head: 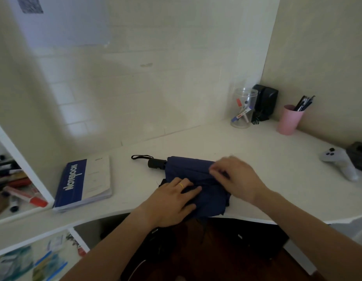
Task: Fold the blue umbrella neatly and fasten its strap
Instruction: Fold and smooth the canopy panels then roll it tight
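I see the blue umbrella (196,179) collapsed on the white table (257,159), its black handle (155,163) and wrist loop (140,157) pointing left. My left hand (172,201) (ring on one finger) lies flat, fingers spread, pressing the cloth down. My right hand (235,177) pinches a fold of cloth between fingertips. A notebook (83,182) sits left.

Hidden and unclear parts
Both hands cover the blue umbrella (196,175) canopy's middle; its strap is not discernible, and the shelf (18,211) clutter at left is blurred and edge-cut
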A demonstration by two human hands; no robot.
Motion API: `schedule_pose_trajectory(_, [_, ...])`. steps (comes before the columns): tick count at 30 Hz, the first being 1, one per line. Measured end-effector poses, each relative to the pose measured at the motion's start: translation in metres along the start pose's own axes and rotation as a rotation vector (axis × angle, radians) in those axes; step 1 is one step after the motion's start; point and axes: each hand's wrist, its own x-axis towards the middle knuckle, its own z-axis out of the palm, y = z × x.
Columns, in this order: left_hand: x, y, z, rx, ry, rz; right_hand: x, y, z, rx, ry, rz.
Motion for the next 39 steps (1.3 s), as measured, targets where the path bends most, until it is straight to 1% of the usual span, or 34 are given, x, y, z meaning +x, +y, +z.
schedule_pose_trajectory(1, [0.0, 0.003, 0.001, 0.063, 0.014, 0.02, 0.014, 0.004, -0.001, 0.002, 0.063, 0.039])
schedule_pose_trajectory(2, [0.0, 0.004, 0.001, 0.088, 0.033, 0.033, 0.027, 0.008, -0.002, 0.022, 0.04, 0.092])
schedule_pose_trajectory(3, [0.001, 0.005, 0.001, 0.094, 0.054, 0.049, 0.039, 0.012, -0.001, 0.063, -0.076, 0.155])
schedule_pose_trajectory(5, [0.0, 0.006, 0.0, 0.098, 0.069, 0.07, 0.055, 0.019, 0.003, 0.132, -0.404, 0.245])
schedule_pose_trajectory(6, [0.0, 0.006, -0.001, 0.09, 0.062, 0.076, 0.061, 0.022, 0.005, 0.135, -0.524, 0.246])
schedule_pose_trajectory(7, [0.0, 0.006, 0.0, 0.067, 0.035, 0.074, 0.063, 0.026, 0.007, 0.138, -0.575, 0.231])
schedule_pose_trajectory(11, [-0.005, 0.006, 0.008, -0.044, -0.088, 0.061, 0.067, 0.03, 0.01, 0.158, -0.521, 0.188])
schedule_pose_trajectory(17, [-0.004, 0.01, 0.01, -0.035, -0.133, 0.061, 0.066, 0.021, 0.016, -0.134, -0.484, 0.071])
schedule_pose_trajectory(22, [0.004, 0.018, 0.008, -0.045, -0.152, 0.052, 0.059, 0.017, 0.021, -0.314, -0.316, -0.059])
schedule_pose_trajectory(24, [0.005, 0.02, 0.006, -0.051, -0.165, 0.051, 0.053, 0.02, 0.024, -0.273, -0.291, -0.065])
schedule_pose_trajectory(25, [0.006, 0.021, 0.005, -0.052, -0.172, 0.051, 0.051, 0.023, 0.025, -0.2, -0.307, -0.035])
schedule_pose_trajectory(29, [0.007, 0.023, 0.005, -0.051, -0.172, 0.042, 0.046, 0.025, 0.016, 0.288, -0.465, 0.217])
schedule_pose_trajectory(30, [0.008, 0.023, 0.004, -0.048, -0.169, 0.042, 0.047, 0.026, 0.013, 0.352, -0.475, 0.257])
schedule_pose_trajectory(32, [0.008, 0.023, 0.004, -0.052, -0.161, 0.046, 0.049, 0.028, 0.005, 0.379, -0.509, 0.253])
schedule_pose_trajectory(34, [0.009, 0.023, 0.005, -0.061, -0.162, 0.055, 0.051, 0.03, -0.001, 0.34, -0.535, 0.213])
schedule_pose_trajectory(39, [0.006, 0.025, 0.005, -0.103, -0.161, 0.069, 0.059, 0.026, -0.003, 0.051, -0.463, 0.108])
